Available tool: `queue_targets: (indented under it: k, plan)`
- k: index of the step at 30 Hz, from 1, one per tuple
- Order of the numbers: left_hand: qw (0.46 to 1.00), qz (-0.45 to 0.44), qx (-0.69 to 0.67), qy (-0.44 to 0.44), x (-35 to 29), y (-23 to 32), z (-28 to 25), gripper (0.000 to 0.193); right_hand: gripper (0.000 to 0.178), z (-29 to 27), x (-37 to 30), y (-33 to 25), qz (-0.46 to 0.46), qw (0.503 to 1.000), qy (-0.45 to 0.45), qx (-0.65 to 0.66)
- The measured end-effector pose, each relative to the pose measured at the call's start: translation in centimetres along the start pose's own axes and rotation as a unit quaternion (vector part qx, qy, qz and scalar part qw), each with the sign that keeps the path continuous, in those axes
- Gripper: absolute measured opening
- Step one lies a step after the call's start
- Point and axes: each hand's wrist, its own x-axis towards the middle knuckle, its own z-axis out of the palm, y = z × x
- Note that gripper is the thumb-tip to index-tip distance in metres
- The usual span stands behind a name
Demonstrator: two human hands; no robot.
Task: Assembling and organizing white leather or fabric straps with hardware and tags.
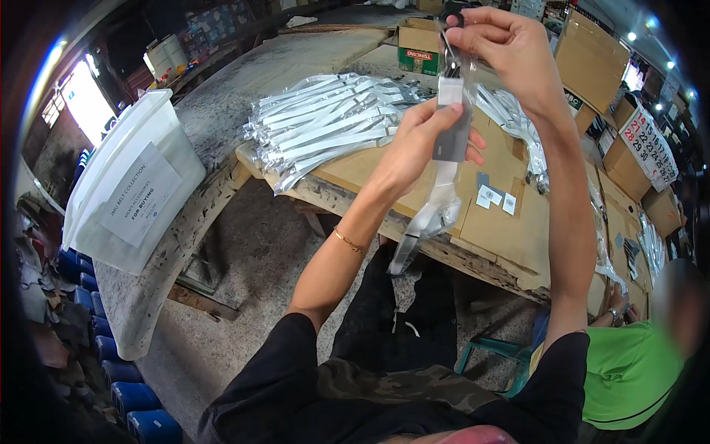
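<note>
Black, short-sleeved shirt cloth with a camouflage-patterned band [410, 388] covers the person standing at the table's edge. From it, two bare arms reach up over the work. Their right hand [510, 44] is raised high, thumb and fingertips pinching the black top piece [455, 21] of a long whitish strap in clear plastic [444, 176]. Their left hand [421, 137] is lower, closed around the strap's flat grey card [450, 144], thumb pressed across its front. Below that, the strap dangles past the table's near edge, in front of dark trousers [362, 311].

I see a broad heap of silvery-white, plastic-wrapped strips [325, 122] just left of the hands, on a table covered with brown cardboard [355, 174]. Small white square labels [509, 203] lie on the cardboard to the right. Off to the left stands a white plastic bin [188, 152] with a paper sheet on its side. At far right, a co-worker in a bright green shirt [629, 374] sits beside more wrapped strips.
</note>
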Motion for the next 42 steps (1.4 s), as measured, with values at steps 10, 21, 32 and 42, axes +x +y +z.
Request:
queue_targets:
  k: [10,21,32,42]
  plan:
    - [1.000,-0.004,0.000,0.017,1.0,0.0,-0.9,0.026,0.034,0.5,-1.2,2.0,-0.053,0.997,-0.052,0.030]
    - [0.994,0.001,0.070,-0.079,-0.7,-3.0,-2.3,0.016,0.026,0.4,0.1,-2.9,0.124,0.978,0.109,0.130]
    - [0.997,-0.031,0.039,-0.059,-1.1,-5.8,-3.7,0.015,0.018,-0.1,1.7,1.5,0.097,0.981,-0.039,0.165]
    - [0.985,-0.054,0.066,-0.149,-2.8,-9.7,-7.6,0.039,0.020,0.9,3.5,3.6,0.030,0.999,0.011,0.036]
